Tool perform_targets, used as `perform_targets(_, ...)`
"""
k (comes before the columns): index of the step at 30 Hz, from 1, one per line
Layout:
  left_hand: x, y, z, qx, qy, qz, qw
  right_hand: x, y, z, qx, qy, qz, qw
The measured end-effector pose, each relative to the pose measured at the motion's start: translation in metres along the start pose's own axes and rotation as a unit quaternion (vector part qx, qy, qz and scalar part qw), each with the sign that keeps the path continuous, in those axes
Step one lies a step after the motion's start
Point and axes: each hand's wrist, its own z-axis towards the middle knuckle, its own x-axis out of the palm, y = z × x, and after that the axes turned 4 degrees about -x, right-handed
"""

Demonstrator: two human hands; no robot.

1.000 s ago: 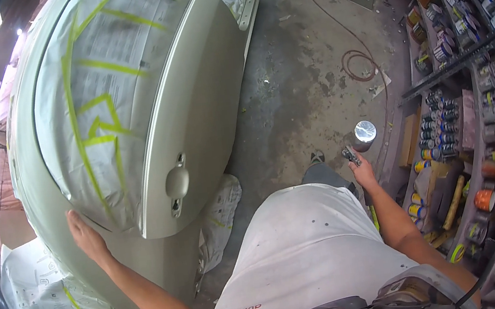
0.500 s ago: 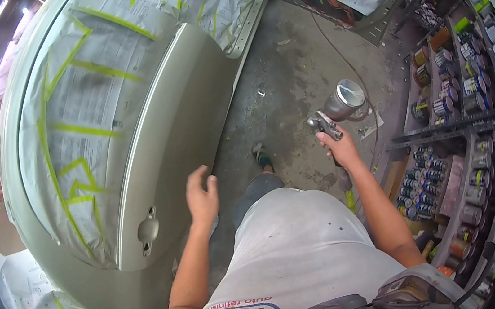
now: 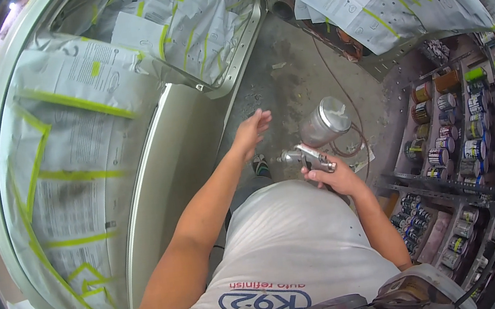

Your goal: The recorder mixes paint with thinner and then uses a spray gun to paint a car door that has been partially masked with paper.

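Observation:
A metal spray gun (image 3: 310,157) with a silvery paint cup (image 3: 326,121) on top is in my right hand (image 3: 333,177), whose fingers wrap round its grip. The nozzle end points left, in front of my body. My left hand (image 3: 252,132) is raised in the air to the left of the gun, touching nothing, its fingers stretched out. Left of that hand stands a glossy champagne-coloured car door panel (image 3: 161,184). Above the panel, masking paper (image 3: 75,202) held by yellow-green tape covers the window area.
More taped paper covers the door opening (image 3: 193,30) and another car part (image 3: 359,8) at the far right. Shelves at right hold several paint cans (image 3: 475,149). A thin hose (image 3: 337,74) runs over the stained concrete floor (image 3: 261,68).
My left hand has moved right and forward, away from the door panel. The spray gun has come left and closer to my body in my right hand. The view has turned.

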Motion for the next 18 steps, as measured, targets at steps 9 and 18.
perform_targets(9,0.083,-0.05,0.074,-0.114,0.288,0.063,0.949,-0.08,0.046,0.114,-0.01,-0.186,-0.08,0.979)
perform_targets(18,0.147,-0.116,0.206,-0.071,0.334,0.015,0.94,-0.201,0.103,0.285,-0.086,-0.166,-0.194,0.963)
